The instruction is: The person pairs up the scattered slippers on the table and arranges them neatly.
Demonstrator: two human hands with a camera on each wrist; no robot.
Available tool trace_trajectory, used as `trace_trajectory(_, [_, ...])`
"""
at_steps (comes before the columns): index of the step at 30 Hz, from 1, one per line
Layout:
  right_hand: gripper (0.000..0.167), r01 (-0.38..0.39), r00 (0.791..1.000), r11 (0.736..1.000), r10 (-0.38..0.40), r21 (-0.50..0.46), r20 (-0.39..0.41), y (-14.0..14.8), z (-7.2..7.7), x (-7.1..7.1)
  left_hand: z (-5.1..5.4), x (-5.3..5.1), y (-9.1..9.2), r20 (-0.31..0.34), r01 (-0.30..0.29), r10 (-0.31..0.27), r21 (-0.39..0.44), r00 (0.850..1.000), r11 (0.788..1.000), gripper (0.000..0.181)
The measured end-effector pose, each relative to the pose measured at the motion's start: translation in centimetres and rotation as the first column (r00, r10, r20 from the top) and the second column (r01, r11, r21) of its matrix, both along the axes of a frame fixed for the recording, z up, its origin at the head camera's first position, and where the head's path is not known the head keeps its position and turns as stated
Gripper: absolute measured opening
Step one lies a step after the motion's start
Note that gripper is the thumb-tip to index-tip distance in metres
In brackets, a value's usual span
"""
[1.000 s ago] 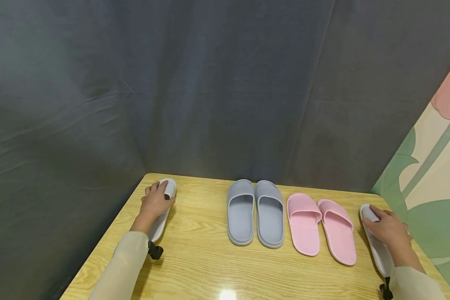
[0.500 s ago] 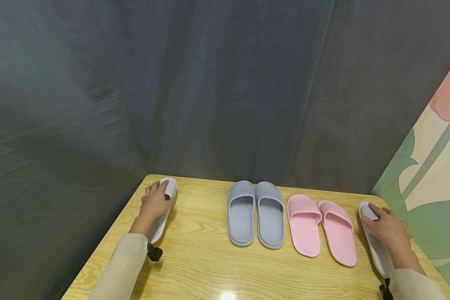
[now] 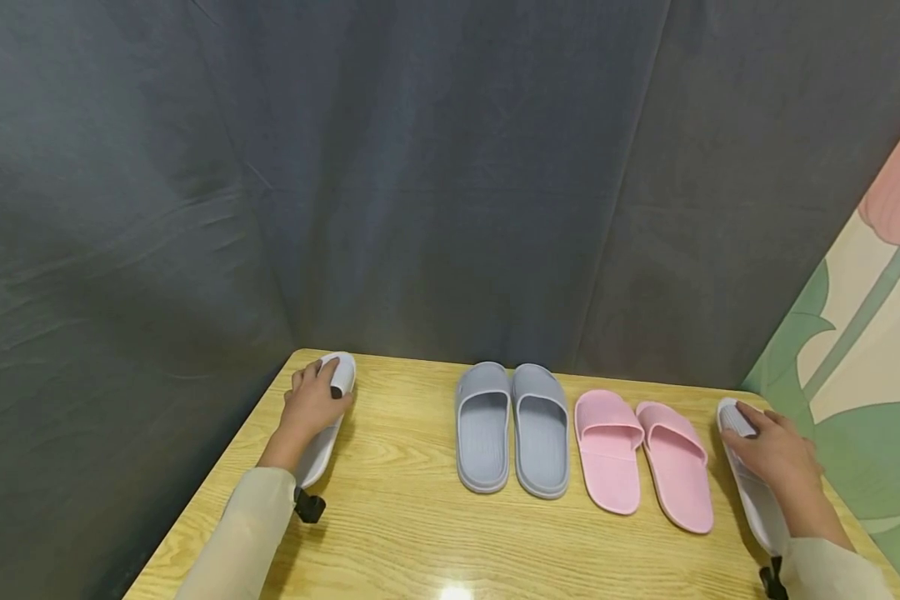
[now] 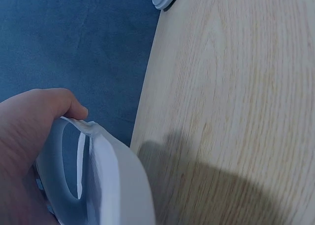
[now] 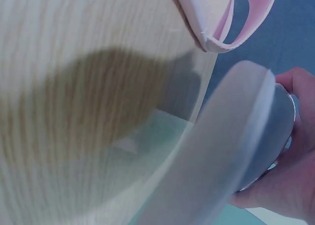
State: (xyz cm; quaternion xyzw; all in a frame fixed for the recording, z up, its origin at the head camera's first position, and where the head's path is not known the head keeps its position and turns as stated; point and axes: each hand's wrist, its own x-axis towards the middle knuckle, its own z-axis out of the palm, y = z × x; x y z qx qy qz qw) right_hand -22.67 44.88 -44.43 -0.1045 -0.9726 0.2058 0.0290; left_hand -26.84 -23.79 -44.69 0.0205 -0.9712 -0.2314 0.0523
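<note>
At the table's left side my left hand (image 3: pixel 309 408) grips a white slipper (image 3: pixel 317 454) by its strap, toe end pointing away from me. The left wrist view shows the thumb on the strap's edge of that slipper (image 4: pixel 123 180). On the right side my right hand (image 3: pixel 778 454) holds another white slipper (image 3: pixel 759 508) by the strap, over its upper. In the right wrist view this slipper (image 5: pixel 211 151) is blurred and casts a shadow on the wood. Whether either sole touches the table, I cannot tell.
Two grey slippers (image 3: pixel 482 446) stand side by side at the back middle of the wooden table (image 3: pixel 390 533). Right of them lie two pink slippers (image 3: pixel 611 479), the outer one angled. Dark curtain (image 3: pixel 450 183) hangs behind and left; a painted wall (image 3: pixel 870 375) borders the right.
Both white slippers have shifted very slightly, their toe ends a little farther from me and higher in the head view. Grey and pink slippers stay in place.
</note>
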Motion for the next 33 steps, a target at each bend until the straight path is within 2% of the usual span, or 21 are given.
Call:
trace_trajectory(10, [0.075,-0.02,0.999,1.0,0.02,0.007,-0.032,-0.7,0.9,0.0,0.4,0.2,0.1,-0.015,0.008,-0.008,-0.008,1.0,1.0,0.078])
trace_trajectory(18, [0.077,-0.013,1.0,1.0,0.013,0.01,-0.006,-1.1,1.6,-0.2,0.9,0.5,0.4,-0.022,-0.001,0.001,0.002,1.0,1.0,0.078])
trace_trajectory(25, [0.074,-0.031,0.999,0.999,0.032,0.03,-0.027,-1.8,2.3,-0.5,1.2,0.8,0.4,-0.029,0.002,-0.001,0.007,1.0,1.0,0.077])
trace_trajectory(33, [0.072,-0.041,0.998,0.999,0.043,0.034,-0.043,-2.6,2.5,-0.3,1.8,1.3,0.6,-0.037,0.011,-0.011,0.003,0.999,1.0,0.078])
